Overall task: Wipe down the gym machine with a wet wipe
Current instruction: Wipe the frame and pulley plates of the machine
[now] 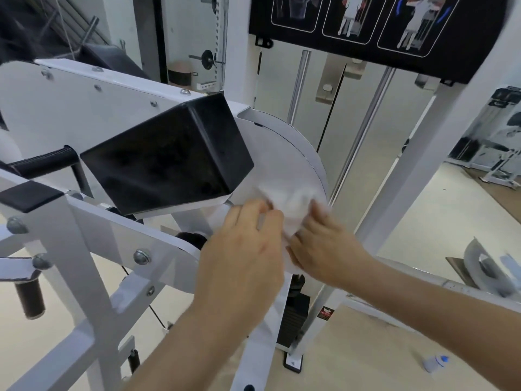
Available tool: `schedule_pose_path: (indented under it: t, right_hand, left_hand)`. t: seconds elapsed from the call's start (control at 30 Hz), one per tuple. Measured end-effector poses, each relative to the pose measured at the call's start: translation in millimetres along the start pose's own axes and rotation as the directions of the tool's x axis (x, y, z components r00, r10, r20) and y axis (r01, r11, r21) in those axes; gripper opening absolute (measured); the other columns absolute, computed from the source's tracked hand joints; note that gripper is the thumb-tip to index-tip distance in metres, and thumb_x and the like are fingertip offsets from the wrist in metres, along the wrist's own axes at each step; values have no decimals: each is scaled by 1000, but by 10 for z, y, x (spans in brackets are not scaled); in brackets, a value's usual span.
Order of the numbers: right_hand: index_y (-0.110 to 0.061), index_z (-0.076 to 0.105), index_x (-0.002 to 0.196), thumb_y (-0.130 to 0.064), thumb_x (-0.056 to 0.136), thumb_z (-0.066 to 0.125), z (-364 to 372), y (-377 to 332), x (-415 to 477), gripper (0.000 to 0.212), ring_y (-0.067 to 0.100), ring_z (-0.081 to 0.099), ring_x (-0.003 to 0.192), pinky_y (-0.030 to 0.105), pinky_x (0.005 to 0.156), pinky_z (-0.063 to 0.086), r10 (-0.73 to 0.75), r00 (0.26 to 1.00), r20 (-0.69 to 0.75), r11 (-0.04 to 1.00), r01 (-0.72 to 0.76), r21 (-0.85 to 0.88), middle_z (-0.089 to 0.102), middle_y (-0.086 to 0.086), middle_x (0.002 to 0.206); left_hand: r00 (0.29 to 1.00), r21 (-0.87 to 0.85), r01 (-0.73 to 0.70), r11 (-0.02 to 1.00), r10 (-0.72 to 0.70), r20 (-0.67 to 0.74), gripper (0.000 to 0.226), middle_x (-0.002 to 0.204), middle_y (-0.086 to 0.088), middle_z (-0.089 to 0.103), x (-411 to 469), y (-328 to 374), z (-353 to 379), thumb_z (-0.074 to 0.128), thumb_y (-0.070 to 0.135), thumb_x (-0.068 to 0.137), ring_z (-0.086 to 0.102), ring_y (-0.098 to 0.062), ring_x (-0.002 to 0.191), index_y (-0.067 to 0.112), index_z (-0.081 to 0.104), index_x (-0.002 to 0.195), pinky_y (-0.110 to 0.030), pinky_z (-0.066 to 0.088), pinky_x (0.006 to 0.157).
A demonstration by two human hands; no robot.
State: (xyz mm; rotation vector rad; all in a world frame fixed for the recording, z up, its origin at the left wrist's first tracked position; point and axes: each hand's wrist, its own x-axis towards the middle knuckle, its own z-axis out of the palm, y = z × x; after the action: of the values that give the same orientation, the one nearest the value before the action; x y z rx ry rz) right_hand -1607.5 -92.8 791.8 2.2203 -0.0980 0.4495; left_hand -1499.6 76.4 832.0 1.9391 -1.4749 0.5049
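Observation:
A white gym machine fills the head view, with a round white cam disc [282, 153] at its centre and a black box-shaped counterweight [169, 159] to the left of it. A crumpled white wet wipe [293, 207] lies against the lower edge of the disc. My left hand [245, 249] pinches the wipe's left side with its fingertips. My right hand [324, 246] grips the wipe's right side, fingers curled on it. Both hands are blurred by motion.
A black instruction placard [366, 29] hangs above. A black ribbed handle [42, 162] juts out at left, and white frame bars [93, 221] cross below it. The weight stack [293, 314] stands beneath my hands. A small white bottle with a blue cap [435, 362] lies on the floor.

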Motion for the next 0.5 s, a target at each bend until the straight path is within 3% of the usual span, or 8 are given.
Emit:
schedule_pose_path:
  t: [0.1,0.17,0.27,0.37,0.43,0.5]
  right_hand:
    - [-3,68,113,-28,84,64,-15,2,-216,38,33,60,118,48,118,24,-202,979,32,977,199,82,70,14,114]
    - [-6,73,99,-20,89,58,-102,177,-31,22,33,66,105,46,112,36,-213,972,-97,956,228,183,72,13,101]
    - [-4,67,78,-14,92,57,-332,501,398,19,30,62,76,42,92,50,-126,928,-350,943,221,248,63,9,76]
    - [-7,62,95,-6,92,55,-346,622,622,8,30,60,80,39,81,50,26,894,-446,955,110,276,62,11,90]
    - [-7,54,118,-3,94,51,-294,576,653,25,33,57,95,43,80,50,216,877,-428,914,-28,405,53,13,115]
    - [-1,47,137,-1,97,48,-264,480,646,40,38,52,118,47,93,48,293,877,-382,874,-84,478,42,19,140]
  left_hand:
    - [996,37,-36,999,33,77,34,99,-6,62,-38,-97,56,74,3,63,60,-26,80,17,67,93,-29,43,40]
    - [997,-14,-39,999,40,70,26,101,-5,61,-30,-74,87,61,12,75,59,-25,82,18,65,100,-31,47,42]
    - [1000,-88,9,996,-10,-6,34,99,-1,59,46,-4,96,41,21,83,57,-23,81,17,55,114,-33,50,49]
    - [995,-165,48,985,-61,-76,50,107,-4,60,130,18,23,48,14,82,59,-22,80,15,43,132,-33,52,56]
    - [992,-196,67,978,-87,-93,54,115,-2,56,192,36,-29,40,17,84,58,-17,79,17,39,138,-27,49,58]
    - [990,-159,78,984,-95,-103,52,115,-1,56,240,92,-66,36,20,84,59,-14,78,14,45,134,-19,42,61]
